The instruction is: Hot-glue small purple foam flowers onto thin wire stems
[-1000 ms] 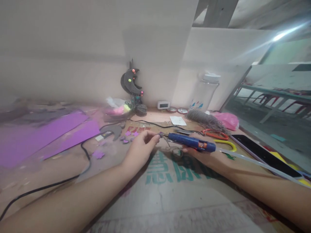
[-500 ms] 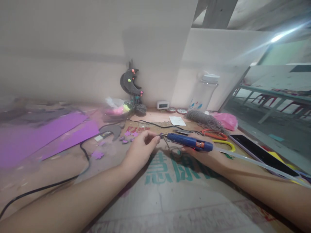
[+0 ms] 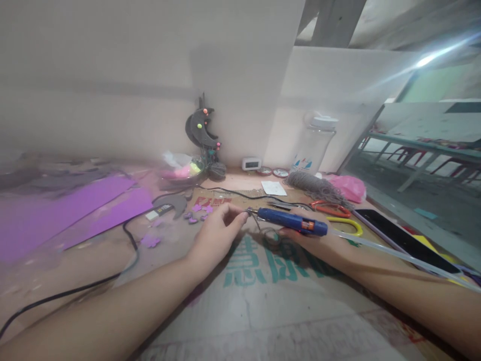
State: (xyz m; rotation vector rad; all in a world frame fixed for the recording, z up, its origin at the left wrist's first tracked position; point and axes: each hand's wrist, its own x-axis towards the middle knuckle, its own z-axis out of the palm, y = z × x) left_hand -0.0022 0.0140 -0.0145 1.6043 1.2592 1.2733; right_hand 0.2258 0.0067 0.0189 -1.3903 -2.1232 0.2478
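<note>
My right hand (image 3: 317,243) is wrapped round a blue glue gun (image 3: 293,222), its nozzle pointing left and a long clear glue stick (image 3: 391,253) trailing out of the back. Thumb and fingers of my left hand (image 3: 221,228) pinch together right at the nozzle tip, on the end of a thin grey cord (image 3: 257,222). From there the cord drops into a loose coil on the board, below the gun. Whatever small piece sits between the fingertips and the nozzle is too small to make out.
Purple sheets (image 3: 108,215), small purple cut-outs (image 3: 151,241) and a black cable (image 3: 131,235) lie left. Behind stand a grey moon ornament (image 3: 203,128), a small display (image 3: 251,163) and a clear bottle (image 3: 314,148). Right are grey yarn (image 3: 313,184), scissors (image 3: 347,225) and a phone (image 3: 402,238).
Hardly anything differs. Both hands and the glue gun keep the same pose at the cord, while the whole view has shifted very slightly.
</note>
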